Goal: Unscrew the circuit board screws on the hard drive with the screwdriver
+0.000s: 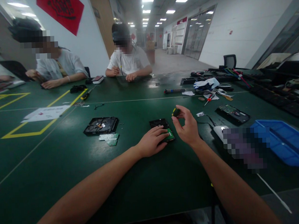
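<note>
My left hand (152,141) lies across a hard drive (158,122), its fingers stretched out over the green circuit board (170,134) and covering part of it. Just to the right, my right hand (186,125) pinches the short yellow-and-black handle of a screwdriver (175,112) between thumb and fingers. The handle is raised above the drive's right side; I cannot make out its shaft. Further left sits another hard drive (101,125), with a detached green circuit board (109,139) in front of it and a few tiny dark bits beside it.
On the right are a third hard drive (233,114), a partly blurred pale device (220,133) with a cable, and a blue tray (283,140). Behind lie a red screwdriver (209,98), gloves (207,84) and cables. Two people sit across the green table (56,174).
</note>
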`<action>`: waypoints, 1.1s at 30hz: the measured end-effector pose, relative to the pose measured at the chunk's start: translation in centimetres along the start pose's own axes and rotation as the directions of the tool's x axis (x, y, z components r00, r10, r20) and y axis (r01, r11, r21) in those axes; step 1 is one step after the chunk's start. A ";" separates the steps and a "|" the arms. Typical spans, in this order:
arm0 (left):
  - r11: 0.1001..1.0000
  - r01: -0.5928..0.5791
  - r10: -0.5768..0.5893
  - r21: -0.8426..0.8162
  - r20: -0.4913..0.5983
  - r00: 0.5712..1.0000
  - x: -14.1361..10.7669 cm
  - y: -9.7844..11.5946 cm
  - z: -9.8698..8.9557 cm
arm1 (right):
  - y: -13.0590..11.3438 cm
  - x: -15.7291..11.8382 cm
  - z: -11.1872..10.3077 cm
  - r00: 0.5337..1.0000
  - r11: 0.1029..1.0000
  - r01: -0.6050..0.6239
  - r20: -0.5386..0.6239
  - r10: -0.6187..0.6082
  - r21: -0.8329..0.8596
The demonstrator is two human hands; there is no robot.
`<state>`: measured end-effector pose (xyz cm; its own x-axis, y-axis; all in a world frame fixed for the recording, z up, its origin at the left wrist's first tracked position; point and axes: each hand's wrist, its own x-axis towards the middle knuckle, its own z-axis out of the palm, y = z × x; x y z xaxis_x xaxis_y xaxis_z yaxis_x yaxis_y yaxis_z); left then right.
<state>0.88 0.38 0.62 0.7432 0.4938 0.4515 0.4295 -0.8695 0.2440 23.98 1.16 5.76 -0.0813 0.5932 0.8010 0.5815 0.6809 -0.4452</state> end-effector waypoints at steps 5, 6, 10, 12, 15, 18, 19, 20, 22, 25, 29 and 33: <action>1.000 -0.004 0.004 0.001 -0.006 1.000 0.0 0.0 0.0 | 0.2 0.1 0.0 1.000 1.000 0.005 -0.024 -0.005 -0.025; 1.000 -0.004 0.004 0.000 -0.005 1.000 0.1 0.0 0.0 | 0.3 0.1 0.0 1.000 1.000 -0.003 -0.027 0.003 -0.019; 1.000 -0.005 0.005 -0.004 -0.004 1.000 0.1 0.0 -0.1 | 0.5 0.0 -0.1 0.999 0.999 -0.006 -0.043 0.004 -0.034; 1.000 -0.004 0.004 -0.006 -0.005 1.000 0.1 0.1 -0.1 | 0.3 0.1 -0.1 0.999 0.999 0.001 -0.046 -0.003 -0.043; 1.000 0.000 0.000 -0.005 0.007 1.000 0.1 0.1 -0.2 | 0.0 0.2 -0.2 0.999 0.999 0.017 -0.031 -0.018 -0.034; 1.000 0.004 -0.004 0.003 0.013 1.000 0.1 0.1 -0.2 | -0.1 0.1 0.0 1.000 1.000 0.001 -0.027 -0.002 -0.022; 1.000 0.004 -0.004 0.004 0.013 1.000 0.1 0.1 -0.2 | -0.1 0.1 0.0 0.999 1.000 -0.008 -0.032 0.007 -0.019; 1.000 0.005 -0.005 0.005 0.011 1.000 0.0 0.1 -0.2 | -0.1 0.0 0.1 0.999 1.000 -0.017 -0.038 0.016 -0.013; 1.000 0.005 -0.005 0.003 0.013 1.000 0.0 0.1 -0.1 | 0.1 -0.1 0.2 0.998 1.000 -0.030 -0.054 0.030 0.004; 1.000 0.007 -0.007 -0.003 0.014 1.000 0.0 0.0 -0.1 | 0.3 -0.1 0.3 0.997 0.999 -0.039 -0.073 0.041 0.020; 1.000 0.006 -0.006 -0.009 0.012 1.000 0.0 0.0 -0.1 | 0.2 0.0 0.2 0.997 1.000 -0.026 -0.073 0.025 -0.016; 1.000 0.008 -0.007 -0.012 0.012 1.000 0.1 0.1 -0.1 | 0.0 0.0 0.0 0.997 0.999 -0.022 -0.071 0.019 -0.040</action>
<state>0.89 0.36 0.74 0.7462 0.5003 0.4391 0.4289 -0.8658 0.2577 23.98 1.22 5.77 -0.0126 0.5739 0.8188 0.6151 0.6501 -0.4462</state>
